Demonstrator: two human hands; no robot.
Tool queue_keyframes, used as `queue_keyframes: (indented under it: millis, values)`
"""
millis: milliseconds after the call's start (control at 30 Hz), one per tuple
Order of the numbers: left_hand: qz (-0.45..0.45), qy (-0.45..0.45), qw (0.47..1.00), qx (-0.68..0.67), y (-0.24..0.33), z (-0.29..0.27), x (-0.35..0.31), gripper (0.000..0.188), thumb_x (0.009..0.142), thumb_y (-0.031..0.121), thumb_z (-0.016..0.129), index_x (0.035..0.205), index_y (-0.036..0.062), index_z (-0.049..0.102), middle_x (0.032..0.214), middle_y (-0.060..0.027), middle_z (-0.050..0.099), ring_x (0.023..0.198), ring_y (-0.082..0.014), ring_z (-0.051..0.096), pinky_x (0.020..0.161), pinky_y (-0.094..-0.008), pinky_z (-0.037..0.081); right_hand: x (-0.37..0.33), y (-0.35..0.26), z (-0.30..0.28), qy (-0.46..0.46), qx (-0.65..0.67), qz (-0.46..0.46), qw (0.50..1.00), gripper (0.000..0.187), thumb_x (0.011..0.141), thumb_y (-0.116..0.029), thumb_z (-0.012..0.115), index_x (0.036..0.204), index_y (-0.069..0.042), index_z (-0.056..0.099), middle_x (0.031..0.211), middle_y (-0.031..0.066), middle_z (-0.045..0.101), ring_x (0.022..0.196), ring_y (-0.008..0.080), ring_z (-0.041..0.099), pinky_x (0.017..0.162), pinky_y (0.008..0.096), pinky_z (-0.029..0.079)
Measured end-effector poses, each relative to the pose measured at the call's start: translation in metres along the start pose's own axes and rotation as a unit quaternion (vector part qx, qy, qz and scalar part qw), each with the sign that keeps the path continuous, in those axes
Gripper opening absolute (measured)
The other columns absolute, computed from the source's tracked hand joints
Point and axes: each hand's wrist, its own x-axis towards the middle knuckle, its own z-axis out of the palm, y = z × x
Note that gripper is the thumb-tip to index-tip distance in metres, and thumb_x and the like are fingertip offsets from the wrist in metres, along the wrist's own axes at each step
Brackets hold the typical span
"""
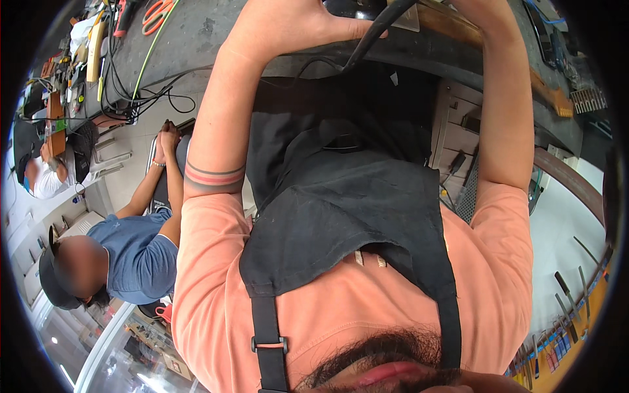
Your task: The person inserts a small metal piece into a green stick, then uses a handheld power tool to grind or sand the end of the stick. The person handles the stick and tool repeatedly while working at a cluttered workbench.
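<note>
My left hand [295,26] and right hand [483,10], grips I can't tell, seem mid-work; moving next likely needs the cord [376,31] between them clear.

Thick black cord [364,46], slanting, brown wooden piece [451,22]

Wooden strip [452,27]; glossy black piece [356,8]; matt cloth apron [341,216]; bench top [206,36] matt, scuffed.

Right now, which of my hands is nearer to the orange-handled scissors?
Left. Your left hand is to the right of the orange-handled scissors, not touching them; your right hand, partly cut off at the top edge, is much farther right.
</note>
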Motion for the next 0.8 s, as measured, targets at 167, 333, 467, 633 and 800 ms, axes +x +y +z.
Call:
queue_keyframes:
  millis: [167,333,467,633,800]
  values:
    - [0.028,0.023,0.999,-0.01,-0.005,0.007,-0.001,0.082,0.071,0.039,0.091,0.137,0.0039,0.057,0.136,-0.0221,0.06,0.129,-0.0417,0.054,0.108,-0.0474,0.043,-0.003,-0.013,0.0,0.01,-0.044,0.012,0.999,0.041,0.088,-0.025,0.086,0.117,-0.002,0.069,0.104,0.002,0.071,0.095,0.0111,0.065,0.081,0.0292,0.056]
    - [0.013,0.003,1.0,-0.018,-0.004,0.005,-0.001,0.083,0.07,0.038,0.091,0.138,0.0035,0.057,0.136,-0.0218,0.06,0.128,-0.0414,0.055,0.108,-0.0467,0.044,-0.004,-0.003,0.002,0.055,-0.085,0.016,0.995,0.039,0.088,-0.024,0.086,0.115,-0.002,0.069,0.101,0.0004,0.07,0.093,0.0093,0.064,0.078,0.027,0.055]
    - [0.023,0.013,0.999,-0.019,-0.002,0.006,-0.003,0.082,0.071,0.037,0.09,0.138,0.0029,0.057,0.136,-0.0215,0.06,0.128,-0.0414,0.055,0.108,-0.0461,0.044,-0.007,-0.017,0.003,0.036,-0.02,0.047,0.998,0.036,0.088,-0.022,0.085,0.113,-0.002,0.069,0.099,-0.0004,0.07,0.089,0.0076,0.064,0.074,0.0249,0.055]
    - [0.036,0.027,0.998,-0.031,-0.007,0.009,-0.005,0.081,0.071,0.035,0.09,0.137,0.0024,0.057,0.135,-0.0218,0.061,0.127,-0.0412,0.056,0.107,-0.0455,0.045,-0.006,-0.011,0.002,0.03,-0.045,0.04,0.998,0.033,0.09,-0.02,0.084,0.113,-0.002,0.069,0.098,-0.0013,0.07,0.086,0.0064,0.064,0.07,0.0232,0.054]
    - [0.022,0.025,0.999,-0.041,-0.009,0.009,-0.006,0.079,0.071,0.033,0.09,0.136,0.0023,0.058,0.134,-0.0213,0.062,0.126,-0.0402,0.058,0.106,-0.0451,0.046,-0.003,-0.011,0.007,0.039,-0.061,0.017,0.997,0.031,0.091,-0.019,0.083,0.113,-0.002,0.07,0.098,-0.0015,0.069,0.085,0.0064,0.063,0.071,0.0241,0.054]
